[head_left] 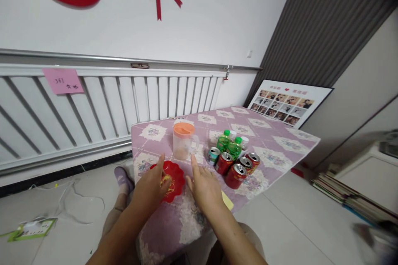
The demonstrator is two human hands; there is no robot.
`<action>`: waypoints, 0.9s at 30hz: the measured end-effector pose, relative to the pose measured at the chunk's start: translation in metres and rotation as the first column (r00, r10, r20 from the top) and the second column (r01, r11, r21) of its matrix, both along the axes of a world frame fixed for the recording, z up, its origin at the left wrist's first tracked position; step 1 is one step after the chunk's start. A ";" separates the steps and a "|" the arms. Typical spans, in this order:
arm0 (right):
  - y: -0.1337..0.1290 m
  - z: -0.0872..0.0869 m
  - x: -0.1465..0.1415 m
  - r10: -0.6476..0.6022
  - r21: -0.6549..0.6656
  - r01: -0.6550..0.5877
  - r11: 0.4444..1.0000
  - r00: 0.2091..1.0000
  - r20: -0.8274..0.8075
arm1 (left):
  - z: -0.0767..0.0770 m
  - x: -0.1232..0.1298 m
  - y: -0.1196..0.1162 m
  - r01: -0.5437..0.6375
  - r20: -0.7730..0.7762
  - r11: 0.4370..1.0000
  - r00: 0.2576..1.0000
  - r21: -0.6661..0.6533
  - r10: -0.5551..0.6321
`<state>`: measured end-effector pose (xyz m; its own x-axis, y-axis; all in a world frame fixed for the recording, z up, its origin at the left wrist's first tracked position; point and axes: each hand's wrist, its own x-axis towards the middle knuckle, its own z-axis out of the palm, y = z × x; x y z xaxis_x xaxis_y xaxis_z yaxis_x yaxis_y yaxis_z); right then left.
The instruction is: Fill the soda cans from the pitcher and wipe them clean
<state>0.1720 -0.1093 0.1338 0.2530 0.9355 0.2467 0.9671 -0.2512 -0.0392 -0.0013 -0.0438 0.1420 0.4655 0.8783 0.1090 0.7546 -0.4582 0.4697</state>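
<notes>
A red scalloped plate (176,178) with a yellow design lies near the front left of the table. My left hand (151,184) is over its left part, fingers apart and holding nothing. Just right of the plate is my right hand (205,186), also open, its fingers pointing toward a clear pitcher (181,147) with an orange lid. The pitcher stands upright behind both hands. To the right, several red cans (236,176) and a teal can (213,156) stand in front of green-capped bottles (234,147) and white-capped ones.
A patterned pink cloth covers the table (168,232). Yellow paper (227,201) lies at its near right edge. Behind stands a white radiator (124,99) with a pink note (63,81). A photo board (287,101) leans at the back right.
</notes>
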 end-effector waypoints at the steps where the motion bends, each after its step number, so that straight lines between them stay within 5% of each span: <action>1: -0.001 -0.005 0.005 0.008 0.003 -0.008 1.000 1.000 -0.010 | -0.010 0.000 -0.002 0.052 0.008 0.999 0.999 0.012 -0.052; 7: -0.007 -0.066 0.041 -0.142 -0.145 0.123 0.982 0.982 -0.126 | -0.098 0.003 -0.029 0.408 -0.091 0.897 0.900 -0.169 -0.426; 11: -0.013 -0.115 0.056 -0.196 -0.268 0.143 0.953 0.963 -0.185 | -0.151 0.000 -0.044 0.441 -0.095 0.878 0.881 -0.187 -0.463; 13: -0.015 -0.131 0.060 -0.197 -0.263 0.144 0.954 0.963 -0.185 | -0.170 -0.002 -0.047 0.386 -0.074 0.916 0.916 -0.111 -0.395; 17: -0.014 -0.142 0.061 -0.211 -0.241 0.166 0.956 0.961 -0.177 | -0.186 -0.004 -0.049 0.347 -0.054 0.937 0.936 -0.035 -0.348; 27: -0.013 -0.144 0.063 -0.214 -0.192 0.181 0.964 0.963 -0.163 | -0.182 -0.002 -0.048 0.352 -0.057 0.936 0.935 0.005 -0.351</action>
<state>0.2352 -0.1218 -0.0097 0.4622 0.8866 0.0179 0.8783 -0.4549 -0.1470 -0.0035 -0.0917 -0.0399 0.7496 0.6562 0.0867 0.5686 -0.7054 0.4232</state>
